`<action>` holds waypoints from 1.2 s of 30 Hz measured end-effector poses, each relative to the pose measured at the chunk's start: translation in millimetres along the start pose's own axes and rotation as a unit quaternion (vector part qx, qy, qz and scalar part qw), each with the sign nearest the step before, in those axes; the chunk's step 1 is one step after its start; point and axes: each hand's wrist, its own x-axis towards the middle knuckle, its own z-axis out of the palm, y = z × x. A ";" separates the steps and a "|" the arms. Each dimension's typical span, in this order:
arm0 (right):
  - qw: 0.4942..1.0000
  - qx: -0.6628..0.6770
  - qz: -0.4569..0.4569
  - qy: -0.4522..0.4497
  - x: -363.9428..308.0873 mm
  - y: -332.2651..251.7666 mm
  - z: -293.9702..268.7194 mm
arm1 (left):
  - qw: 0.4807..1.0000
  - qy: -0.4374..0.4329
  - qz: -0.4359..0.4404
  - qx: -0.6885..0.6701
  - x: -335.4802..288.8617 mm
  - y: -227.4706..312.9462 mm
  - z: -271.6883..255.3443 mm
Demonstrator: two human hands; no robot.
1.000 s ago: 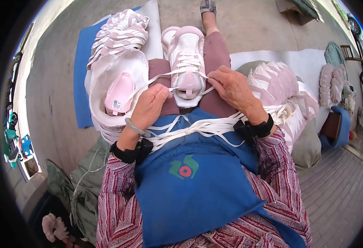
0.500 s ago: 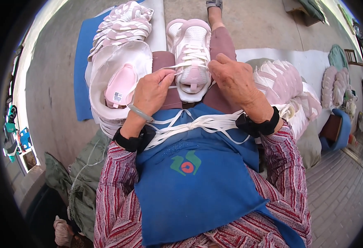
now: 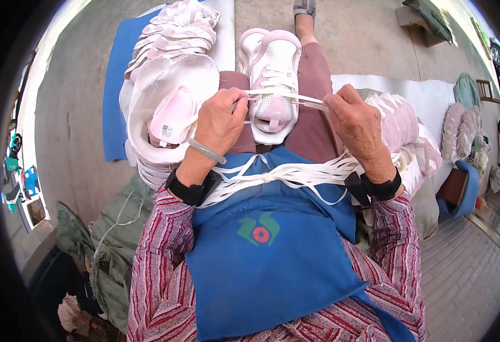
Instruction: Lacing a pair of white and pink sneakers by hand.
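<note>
right hand (image 3: 355, 126): farther from shoe (image 3: 275, 68) | lace (image 3: 315, 104): longer stretch showing

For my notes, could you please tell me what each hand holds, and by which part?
Left hand and right hand both pinch white shoelace, by stretches beside the shoe.

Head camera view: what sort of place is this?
Probably an informal shoe workshop: pink-and-white shoe uppers lie stacked at the left, a bundle of white laces lies across a blue apron, and a partly laced shoe sits just beyond.
</note>
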 end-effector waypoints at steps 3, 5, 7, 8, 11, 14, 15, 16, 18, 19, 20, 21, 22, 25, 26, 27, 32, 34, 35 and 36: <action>0.992 0.098 0.082 -0.020 -11.5 6.1 7.1 | 0.995 0.029 0.074 0.064 11.0 -3.5 0.3; 0.980 0.144 0.135 -0.030 -12.9 9.1 -1.2 | 0.995 -0.045 -0.080 -0.031 10.2 5.7 -5.2; 0.954 0.224 0.174 -0.100 -9.1 11.2 -9.0 | 0.995 -0.049 -0.074 -0.035 10.7 5.7 -5.3; 0.954 0.223 0.176 -0.095 -9.7 8.7 -7.7 | 0.995 -0.054 -0.071 -0.038 11.2 4.4 -5.2; 0.984 0.119 0.079 -0.107 -11.3 -6.5 6.7 | 0.996 -0.069 -0.058 -0.022 12.3 -0.5 -8.6; 0.995 0.081 0.001 -0.054 -15.7 -14.6 24.6 | 0.979 -0.103 -0.130 -0.119 18.1 5.6 -6.2; 0.995 0.081 0.001 -0.050 -16.3 -15.4 29.7 | 0.980 -0.102 -0.127 -0.116 20.3 8.6 -7.5; 0.996 0.077 0.003 -0.050 -16.8 -16.3 33.1 | 0.974 -0.108 -0.157 -0.125 22.2 12.8 -9.6; 0.997 0.070 0.013 -0.043 -16.1 -18.8 37.3 | 0.967 -0.114 -0.183 -0.132 25.2 17.3 -12.9; 0.997 0.069 0.016 -0.040 -16.3 -17.1 39.9 | 0.958 -0.125 -0.213 -0.143 27.0 18.8 -13.8; 0.996 0.063 0.027 -0.053 -16.1 -14.4 43.8 | 0.948 -0.136 -0.242 -0.154 28.9 20.0 -14.1; 0.995 0.057 0.038 -0.066 -15.4 -11.6 46.0 | 0.949 -0.138 -0.238 -0.153 30.7 19.6 -13.8; 0.995 0.057 0.042 -0.064 -13.7 -12.3 44.4 | 0.946 -0.140 -0.245 -0.162 29.7 17.4 -13.7; 0.985 0.161 0.064 0.009 -6.0 -16.5 41.1 | 0.941 -0.137 -0.258 -0.174 25.8 15.6 -14.1; 0.975 0.207 0.074 0.025 -3.1 -17.8 41.1 | 0.939 -0.128 -0.266 -0.178 25.5 15.9 -13.9; 0.963 0.252 0.084 0.042 -0.5 -18.2 41.6 | 0.939 -0.130 -0.265 -0.177 27.4 15.2 -13.6; 0.949 0.276 0.132 0.081 8.5 -11.7 52.4 | 0.923 -0.131 -0.300 -0.204 31.8 14.8 -11.1; 0.935 0.302 0.168 0.079 7.7 -7.7 54.2 | 0.934 -0.129 -0.276 -0.188 30.8 15.5 -7.8; 0.932 0.303 0.179 0.087 5.8 -7.6 54.7 | 0.943 -0.121 -0.254 -0.178 29.2 14.4 -5.8; 0.933 0.309 0.165 0.078 3.6 -7.4 54.5 | 0.944 -0.133 -0.248 -0.173 24.5 7.2 -1.7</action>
